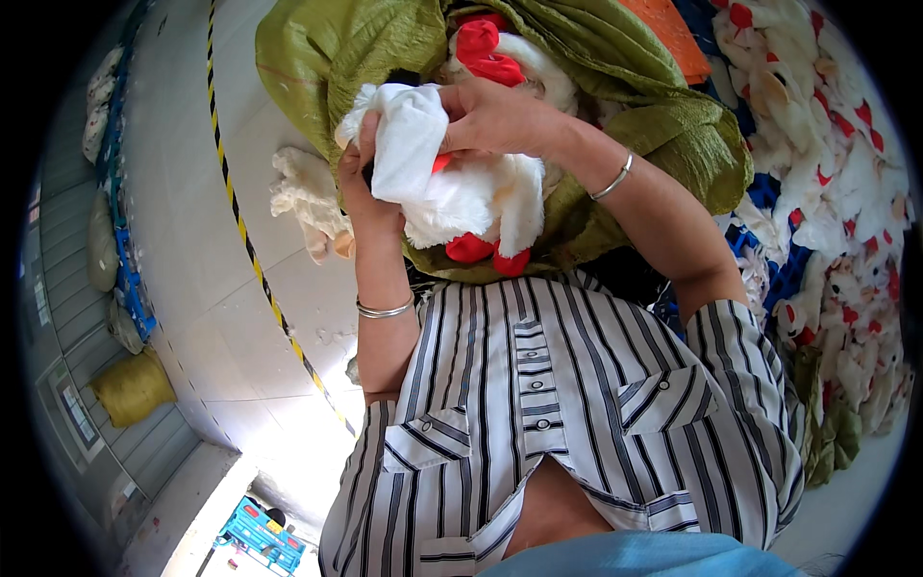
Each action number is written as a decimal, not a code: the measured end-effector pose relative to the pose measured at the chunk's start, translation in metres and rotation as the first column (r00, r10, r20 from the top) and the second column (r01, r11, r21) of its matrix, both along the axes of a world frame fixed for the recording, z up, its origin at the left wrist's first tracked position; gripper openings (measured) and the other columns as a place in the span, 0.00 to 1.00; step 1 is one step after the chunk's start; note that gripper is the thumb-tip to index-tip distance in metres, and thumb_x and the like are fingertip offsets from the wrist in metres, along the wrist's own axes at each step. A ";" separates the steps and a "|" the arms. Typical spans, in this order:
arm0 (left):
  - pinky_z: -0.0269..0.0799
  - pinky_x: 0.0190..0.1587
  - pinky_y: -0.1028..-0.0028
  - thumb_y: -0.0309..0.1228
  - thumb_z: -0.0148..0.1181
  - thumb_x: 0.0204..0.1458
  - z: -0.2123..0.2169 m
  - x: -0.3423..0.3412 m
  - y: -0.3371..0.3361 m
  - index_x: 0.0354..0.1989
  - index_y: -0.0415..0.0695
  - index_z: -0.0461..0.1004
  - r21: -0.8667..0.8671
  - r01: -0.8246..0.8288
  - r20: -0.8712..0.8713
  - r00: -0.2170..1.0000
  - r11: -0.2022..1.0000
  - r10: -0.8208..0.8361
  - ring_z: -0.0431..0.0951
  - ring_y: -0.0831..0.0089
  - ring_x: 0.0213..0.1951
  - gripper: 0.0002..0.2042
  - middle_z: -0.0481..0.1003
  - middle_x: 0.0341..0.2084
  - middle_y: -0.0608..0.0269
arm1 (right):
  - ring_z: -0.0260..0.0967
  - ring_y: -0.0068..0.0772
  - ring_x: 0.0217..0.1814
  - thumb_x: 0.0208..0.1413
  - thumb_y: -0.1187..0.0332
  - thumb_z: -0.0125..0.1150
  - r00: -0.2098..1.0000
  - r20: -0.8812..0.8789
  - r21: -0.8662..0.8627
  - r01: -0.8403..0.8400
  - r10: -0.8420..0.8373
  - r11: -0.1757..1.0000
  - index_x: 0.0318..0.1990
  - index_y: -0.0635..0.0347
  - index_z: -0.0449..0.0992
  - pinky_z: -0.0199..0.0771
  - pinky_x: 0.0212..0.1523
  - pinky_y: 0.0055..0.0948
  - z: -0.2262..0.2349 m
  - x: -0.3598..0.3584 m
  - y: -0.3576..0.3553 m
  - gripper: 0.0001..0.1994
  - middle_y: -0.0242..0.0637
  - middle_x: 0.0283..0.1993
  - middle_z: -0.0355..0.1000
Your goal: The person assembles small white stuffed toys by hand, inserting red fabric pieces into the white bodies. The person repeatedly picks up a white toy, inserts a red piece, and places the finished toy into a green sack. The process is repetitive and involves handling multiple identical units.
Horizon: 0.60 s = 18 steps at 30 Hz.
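A person in a black-and-white striped button shirt [567, 413] works a white plush toy with red feet and a red tag of cloth [461, 197] between both hands, held up at chest height in front of an open olive-green crinkled fabric sack [663, 144].

The left hand [365, 197], silver bangle on the wrist, is closed on the toy's near end at about nine o'clock of it, its thumb up along the white cloth. The right hand [495, 115], also bangled, clamps down on the top of the toy from one o'clock, fingers curled over the white fabric.

The toy's long axis appears to run from ten o'clock down to four o'clock, with the limp white cloth end pointing up and left and the two red feet hanging low at about five o'clock. Which end is its head cannot be told.

Judging by the scene, the work is in its middle: more white-and-red plush [500, 48] shows in the sack mouth at twelve o'clock, a large heap of like white-and-red plush toys [836, 192] spreads at three o'clock, and one white plush piece [308, 197] lies on the pale floor [183, 173] at nine o'clock, beside a yellow-and-black striped floor line [252, 260]. The toy in hand is not yet set down anywhere.
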<state>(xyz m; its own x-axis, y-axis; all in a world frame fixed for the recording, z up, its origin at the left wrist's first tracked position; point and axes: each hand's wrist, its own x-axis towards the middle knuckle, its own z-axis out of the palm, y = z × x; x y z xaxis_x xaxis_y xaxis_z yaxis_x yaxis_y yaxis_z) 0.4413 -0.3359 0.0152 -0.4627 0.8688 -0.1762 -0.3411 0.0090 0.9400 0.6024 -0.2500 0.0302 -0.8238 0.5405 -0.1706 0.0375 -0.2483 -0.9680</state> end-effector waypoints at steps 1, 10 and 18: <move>0.74 0.43 0.77 0.40 0.58 0.59 -0.006 -0.002 0.000 0.44 0.34 0.78 0.051 0.032 -0.094 0.995 0.998 -0.027 0.79 0.77 0.38 0.18 0.80 0.37 0.60 | 0.69 0.16 0.26 0.55 0.61 0.64 0.999 0.040 -0.018 -0.029 0.030 0.999 0.43 0.65 0.78 0.69 0.28 0.18 0.002 0.001 -0.001 0.15 0.33 0.32 0.77; 0.65 0.29 0.82 0.40 0.55 0.62 -0.054 -0.047 0.028 0.33 0.35 0.77 -0.203 0.108 -0.395 0.900 0.973 -0.183 0.69 0.87 0.26 0.17 0.75 0.25 0.72 | 0.69 0.14 0.24 0.60 0.60 0.57 0.944 -0.117 0.051 0.317 -0.309 0.947 0.43 0.66 0.77 0.67 0.24 0.16 0.037 0.047 0.034 0.16 0.30 0.29 0.75; 0.70 0.39 0.80 0.39 0.61 0.57 0.006 -0.043 0.013 0.39 0.37 0.78 -0.231 0.538 -0.514 0.640 0.811 -0.571 0.74 0.82 0.33 0.15 0.79 0.31 0.68 | 0.69 0.16 0.27 0.62 0.65 0.56 0.886 -0.291 -0.111 0.344 -0.361 0.932 0.38 0.61 0.77 0.68 0.28 0.17 0.018 0.031 0.053 0.09 0.27 0.29 0.73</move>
<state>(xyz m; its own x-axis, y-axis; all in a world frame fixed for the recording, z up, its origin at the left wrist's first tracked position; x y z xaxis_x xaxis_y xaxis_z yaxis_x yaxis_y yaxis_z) 0.3980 -0.3227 0.0213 0.0745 0.9913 -0.1081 0.3025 0.0808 0.9497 0.6332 -0.1966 0.0483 -0.5971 0.8020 0.0172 -0.3535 -0.2438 -0.9031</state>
